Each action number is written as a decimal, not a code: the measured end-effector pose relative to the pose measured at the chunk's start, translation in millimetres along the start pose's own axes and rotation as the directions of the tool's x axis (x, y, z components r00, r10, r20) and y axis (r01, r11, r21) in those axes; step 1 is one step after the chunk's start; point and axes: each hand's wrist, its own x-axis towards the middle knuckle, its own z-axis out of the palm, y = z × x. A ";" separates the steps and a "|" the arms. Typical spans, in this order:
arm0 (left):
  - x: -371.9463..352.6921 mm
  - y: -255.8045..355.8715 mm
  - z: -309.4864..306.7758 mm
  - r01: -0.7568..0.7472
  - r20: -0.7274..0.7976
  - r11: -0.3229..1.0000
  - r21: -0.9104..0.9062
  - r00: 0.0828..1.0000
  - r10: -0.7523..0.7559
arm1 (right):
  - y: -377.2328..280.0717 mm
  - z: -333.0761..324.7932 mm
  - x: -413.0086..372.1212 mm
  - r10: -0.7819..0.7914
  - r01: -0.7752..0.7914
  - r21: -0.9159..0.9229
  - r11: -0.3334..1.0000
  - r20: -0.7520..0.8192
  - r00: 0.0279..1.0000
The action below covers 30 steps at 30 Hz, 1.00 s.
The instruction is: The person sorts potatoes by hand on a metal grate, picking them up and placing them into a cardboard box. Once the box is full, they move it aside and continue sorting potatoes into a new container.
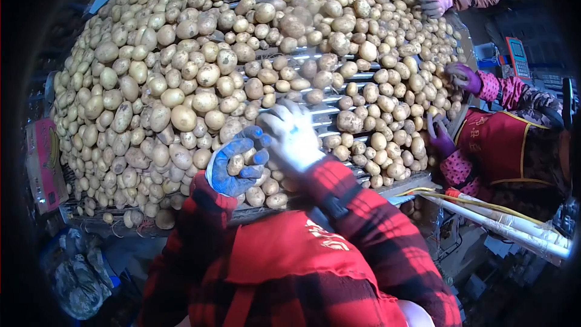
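Potatoes (183, 117) of mixed sizes lie heaped over a table with metal rollers (327, 111). My left hand (238, 162), in a glove with a blue palm, is palm up at the near edge, its fingers curled round a small potato (236, 165). Close beside it on the right, my right hand (292, 135), in a white glove, is held over the potatoes with its back to the camera. Its fingertips are blurred, and whatever lies under them is hidden.
Co-workers' gloved hands (436, 2) rest at the right and top edges. A person in a red apron (499, 148) stands at the right. White pipes (502, 221) jut out at the lower right. A pink box (45, 166) is at the left.
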 end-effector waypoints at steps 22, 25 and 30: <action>-14.6 -26.0 -39.9 -0.026 -0.084 0.963 0.267 0.995 0.050 | 63.6 6.6 71.2 0.060 -0.059 -0.488 0.871 -0.013 0.998; -10.2 -25.9 -38.2 0.022 -0.090 0.986 0.166 0.996 -0.008 | 21.5 -57.4 60.3 0.405 -0.415 0.055 0.908 0.136 0.904; -13.6 -24.7 -48.7 0.035 0.031 0.984 0.173 0.999 -0.040 | 5.7 -63.0 10.4 0.171 -0.300 0.358 0.884 0.350 0.921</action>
